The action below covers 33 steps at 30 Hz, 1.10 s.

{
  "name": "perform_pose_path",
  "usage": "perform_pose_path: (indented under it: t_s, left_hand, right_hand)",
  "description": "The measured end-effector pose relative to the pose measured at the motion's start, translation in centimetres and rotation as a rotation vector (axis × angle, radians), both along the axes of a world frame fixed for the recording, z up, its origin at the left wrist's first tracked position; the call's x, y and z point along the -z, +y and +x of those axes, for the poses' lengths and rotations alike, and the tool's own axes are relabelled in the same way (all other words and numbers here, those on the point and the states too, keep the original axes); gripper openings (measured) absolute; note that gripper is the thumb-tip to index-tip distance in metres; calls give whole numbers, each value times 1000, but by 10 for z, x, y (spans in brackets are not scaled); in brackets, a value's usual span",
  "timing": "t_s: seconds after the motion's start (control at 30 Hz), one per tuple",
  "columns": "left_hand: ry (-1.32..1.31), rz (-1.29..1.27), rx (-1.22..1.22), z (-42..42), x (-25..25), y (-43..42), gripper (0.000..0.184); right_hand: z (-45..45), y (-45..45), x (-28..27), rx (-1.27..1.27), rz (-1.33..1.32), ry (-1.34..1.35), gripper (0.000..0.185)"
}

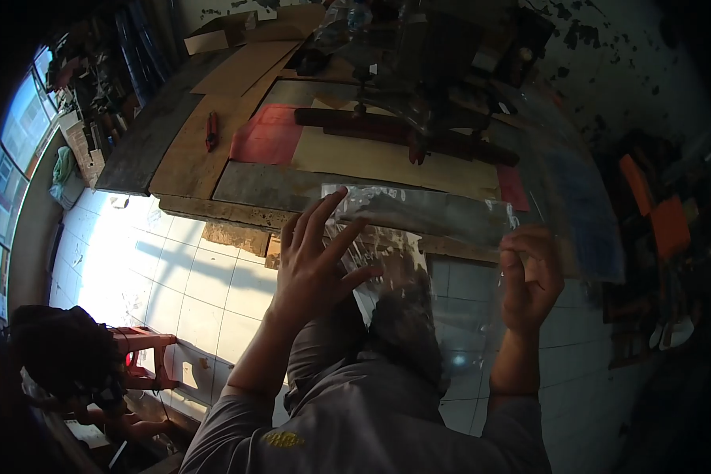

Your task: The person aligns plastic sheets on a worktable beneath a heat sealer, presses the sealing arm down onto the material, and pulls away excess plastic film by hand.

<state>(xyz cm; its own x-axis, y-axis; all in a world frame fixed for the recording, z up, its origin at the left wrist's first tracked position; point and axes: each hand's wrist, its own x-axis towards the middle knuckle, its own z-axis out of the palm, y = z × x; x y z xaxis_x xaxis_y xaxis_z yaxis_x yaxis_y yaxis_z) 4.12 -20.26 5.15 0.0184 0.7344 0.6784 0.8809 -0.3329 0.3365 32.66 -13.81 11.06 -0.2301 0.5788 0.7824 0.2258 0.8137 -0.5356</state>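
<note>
A clear plastic sheet (458, 215), possibly a bag, hangs in front of my body and over the table's near edge. With its thumb and curled fingers, my right hand (532, 276) pinches the sheet's right side. My left hand (316, 253) has its fingers spread against the upper left part of the sheet. Beyond both hands, a dark press-like machine (419, 103) with a long dark red bar stands over yellow paper (355, 152) and pink paper (268, 134).
A red utility knife (211, 132) lies on the wooden table (178, 158), near cardboard (245, 71). Another person (67, 355) sits low at the left beside a red stool (146, 347). Orange objects (660, 209) stand at the right. Light tiles (213, 296) cover the floor.
</note>
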Motion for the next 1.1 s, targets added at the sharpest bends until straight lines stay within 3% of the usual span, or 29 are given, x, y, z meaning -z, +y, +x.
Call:
perform_pose_path:
  t_s: [0.13,0.3,0.43,0.77,0.87,0.97,1.1]
  left_hand:
    - [-28,3,61,-10,5,14,41]
    - [-41,-16,257,-26,-8,23,23]
    - [-3,54,265,-31,-8,32,16]
    - [-308,-401,509,-63,-16,63,14]
    - [-465,-475,538,-74,-6,79,22]
    - [-427,-483,375,-68,-16,83,30]
    - [-731,-383,311,-58,22,95,34]
  right_hand:
    - [12,4,-8,-10,184,-97,6]
    - [33,15,-3,69,-43,22,8]
    - [34,30,7,9,-219,127,10]
    - [38,65,46,41,-466,202,17]
    - [30,68,49,24,-489,198,18]
    - [26,74,58,85,-483,183,18]
    - [26,95,91,142,-496,228,23]
